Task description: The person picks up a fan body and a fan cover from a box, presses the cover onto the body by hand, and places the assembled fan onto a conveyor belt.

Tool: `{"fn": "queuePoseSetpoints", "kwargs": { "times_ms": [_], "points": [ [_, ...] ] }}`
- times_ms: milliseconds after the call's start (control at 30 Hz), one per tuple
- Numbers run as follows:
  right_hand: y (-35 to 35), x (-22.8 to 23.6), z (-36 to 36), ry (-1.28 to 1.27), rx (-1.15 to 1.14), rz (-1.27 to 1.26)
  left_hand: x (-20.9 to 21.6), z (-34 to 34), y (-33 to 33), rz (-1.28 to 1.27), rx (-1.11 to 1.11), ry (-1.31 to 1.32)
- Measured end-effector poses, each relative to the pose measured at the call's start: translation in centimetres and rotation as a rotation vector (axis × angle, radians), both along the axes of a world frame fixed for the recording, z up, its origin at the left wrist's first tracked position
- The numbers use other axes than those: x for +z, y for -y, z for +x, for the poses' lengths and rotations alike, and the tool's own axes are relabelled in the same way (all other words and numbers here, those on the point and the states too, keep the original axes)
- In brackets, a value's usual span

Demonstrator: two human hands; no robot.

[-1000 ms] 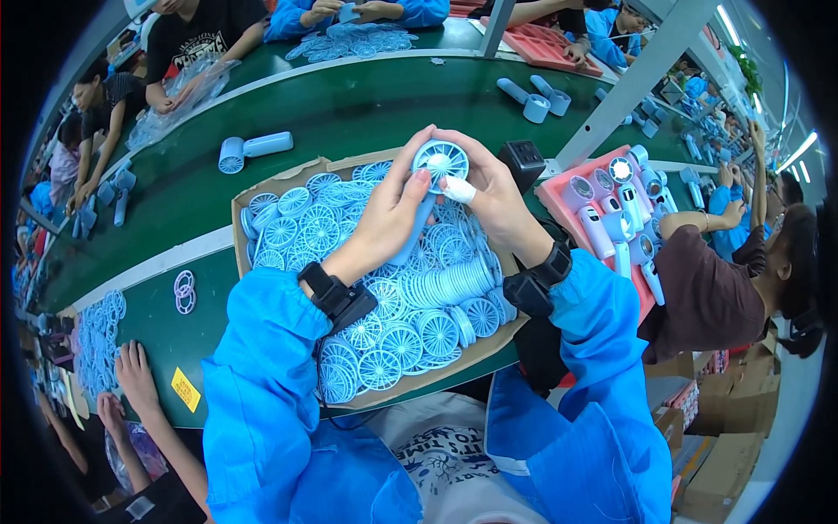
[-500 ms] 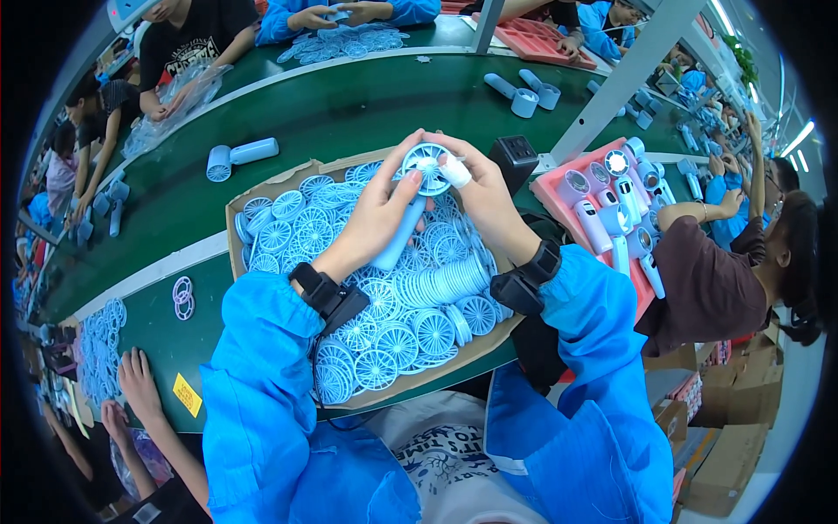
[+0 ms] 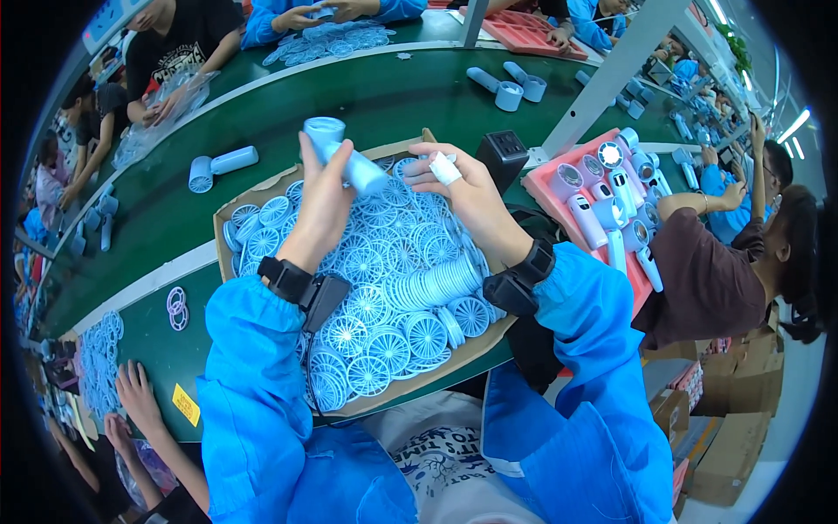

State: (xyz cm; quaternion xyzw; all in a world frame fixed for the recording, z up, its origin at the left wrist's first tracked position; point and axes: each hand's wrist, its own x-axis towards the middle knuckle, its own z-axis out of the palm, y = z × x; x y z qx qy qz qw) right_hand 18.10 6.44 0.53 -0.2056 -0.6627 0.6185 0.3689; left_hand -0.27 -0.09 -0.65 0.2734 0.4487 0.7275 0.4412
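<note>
Beyond the far rim of the carton (image 3: 471, 349), the green belt (image 3: 393, 100) runs leftward past one fan (image 3: 229, 162); on the right, a black box (image 3: 503, 153) and a slanted post (image 3: 602, 96) border the hands' space, with a pink tray (image 3: 543, 190) of fans nearby. Spoked blue discs (image 3: 426, 336) fill the carton. Co-workers (image 3: 185, 37) line the belt's far side. The left hand (image 3: 323, 201) grips the blue fan body (image 3: 360, 171) above the carton's far edge, tilted, its handle blurred and pointing toward the right hand (image 3: 467, 183), which is open, fingers extended, near the handle's end but apart.
</note>
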Motion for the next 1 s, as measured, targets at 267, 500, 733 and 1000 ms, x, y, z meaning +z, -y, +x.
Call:
{"fn": "queuePoseSetpoints", "kwargs": {
  "times_ms": [267,500,733,1000],
  "points": [
    [-8.2,7.7,4.7,0.129,-0.184,0.233,0.3,-0.7,0.2,-0.067,-0.088,-0.226],
    [-29.1,-3.6,6.4,0.85,-0.659,0.737,0.2,0.0,-0.1,-0.1,-0.196,-0.357],
    [-33.0,-7.6,5.2,1.04,-0.57,0.898,-0.1,-0.3,0.1,-0.118,-0.223,-0.347],
    [-29.2,-2.1,1.8,0.951,-0.183,0.485,-0.4,-0.3,0.0,-0.086,-0.241,-0.336]
  ]
}}
